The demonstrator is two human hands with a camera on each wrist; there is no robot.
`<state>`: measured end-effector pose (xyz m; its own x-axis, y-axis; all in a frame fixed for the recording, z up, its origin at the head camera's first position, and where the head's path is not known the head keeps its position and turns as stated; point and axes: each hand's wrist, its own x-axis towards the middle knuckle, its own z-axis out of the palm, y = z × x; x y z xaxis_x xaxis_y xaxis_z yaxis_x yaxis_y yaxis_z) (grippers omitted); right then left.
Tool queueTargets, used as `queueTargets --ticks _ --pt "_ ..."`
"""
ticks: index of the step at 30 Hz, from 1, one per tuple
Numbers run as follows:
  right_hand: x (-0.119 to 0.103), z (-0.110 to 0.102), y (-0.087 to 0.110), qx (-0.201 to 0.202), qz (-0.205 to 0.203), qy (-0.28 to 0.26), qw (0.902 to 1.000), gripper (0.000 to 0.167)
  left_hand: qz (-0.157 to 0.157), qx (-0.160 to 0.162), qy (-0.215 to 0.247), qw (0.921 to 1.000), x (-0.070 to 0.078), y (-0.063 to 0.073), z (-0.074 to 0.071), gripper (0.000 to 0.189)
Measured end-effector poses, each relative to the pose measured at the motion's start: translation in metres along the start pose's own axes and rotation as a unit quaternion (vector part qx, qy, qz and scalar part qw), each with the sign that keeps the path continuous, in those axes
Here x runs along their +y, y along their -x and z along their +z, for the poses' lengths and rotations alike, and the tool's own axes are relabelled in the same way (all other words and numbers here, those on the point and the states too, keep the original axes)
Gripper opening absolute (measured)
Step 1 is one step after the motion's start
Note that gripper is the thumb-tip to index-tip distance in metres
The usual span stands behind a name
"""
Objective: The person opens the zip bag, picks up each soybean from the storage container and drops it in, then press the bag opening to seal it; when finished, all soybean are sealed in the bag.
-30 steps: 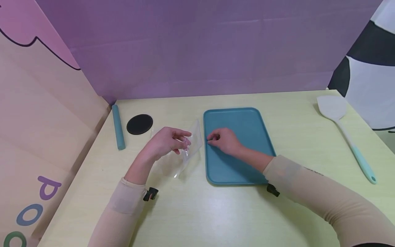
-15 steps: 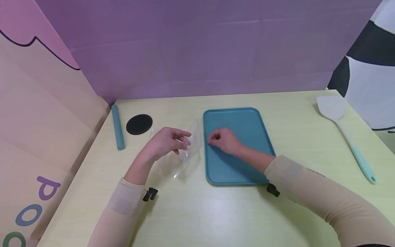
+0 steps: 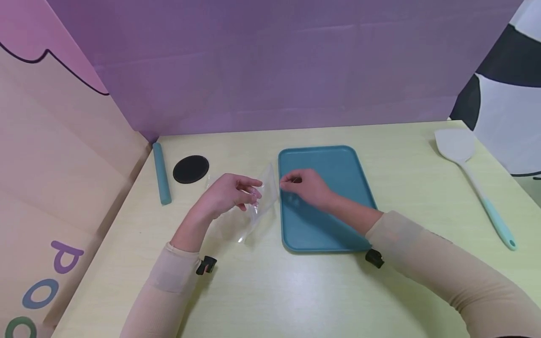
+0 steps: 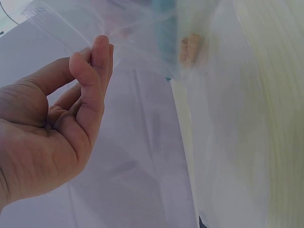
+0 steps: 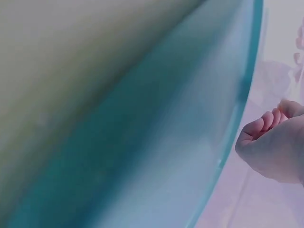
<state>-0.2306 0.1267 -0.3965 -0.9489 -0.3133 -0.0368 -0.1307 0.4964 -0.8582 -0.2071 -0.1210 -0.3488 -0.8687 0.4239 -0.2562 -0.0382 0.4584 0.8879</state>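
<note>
A clear plastic bag [image 3: 266, 192] stands on the table left of the blue tray [image 3: 329, 225]. My left hand [image 3: 230, 195] pinches it between thumb and fingers, its mouth side facing the tray. In the left wrist view, the bag's film [image 4: 137, 28] stretches beyond my left fingertips. Over the tray's left edge, my right hand [image 3: 308, 188] has thumb and forefinger brought together, close to the bag's edge. Whether anything small sits between those fingertips is hidden. The right wrist view shows the curled fingers of my right hand [image 5: 270, 142] beyond the tray rim [image 5: 244, 90].
A black round disc [image 3: 191, 169] lies at the back left, beside a blue stick [image 3: 162, 174] near the table's left edge. Far right lies a long spatula [image 3: 475, 180] with a white blade and a mint handle. A purple wall [image 3: 296, 70] stands behind the table.
My right hand has lifted slightly and shifted left toward the bag, its fingertips now at the tray's left rim. The left hand and the bag have stayed in place.
</note>
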Motion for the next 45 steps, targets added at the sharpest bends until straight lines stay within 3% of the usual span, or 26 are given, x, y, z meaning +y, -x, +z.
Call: queueTargets --ticks 6,11,23,33,40,45 --pt "-0.008 -0.004 -0.002 0.017 0.001 -0.014 0.9997 0.025 -0.001 0.000 0.002 1.0000 0.000 0.000 0.000 0.041" --pt "-0.018 -0.007 0.000 0.022 -0.025 -0.048 0.9983 0.027 0.000 0.001 0.003 1.0000 0.000 -0.001 0.000 0.042" --pt "-0.029 0.001 0.005 -0.049 -0.063 -0.048 0.9957 0.021 0.001 0.001 -0.003 1.0000 0.000 0.001 -0.002 0.043" --pt "-0.029 0.004 0.007 -0.065 -0.057 -0.021 0.9960 0.020 -0.002 0.002 -0.005 1.0000 0.002 0.001 -0.001 0.044" --pt "-0.027 0.003 0.007 -0.060 -0.060 -0.037 0.9957 0.019 -0.001 0.003 -0.008 1.0000 0.002 0.001 -0.002 0.043" --pt "-0.026 -0.003 0.007 -0.012 -0.062 -0.073 0.9954 0.021 -0.001 0.004 -0.006 1.0000 0.003 0.003 -0.003 0.043"
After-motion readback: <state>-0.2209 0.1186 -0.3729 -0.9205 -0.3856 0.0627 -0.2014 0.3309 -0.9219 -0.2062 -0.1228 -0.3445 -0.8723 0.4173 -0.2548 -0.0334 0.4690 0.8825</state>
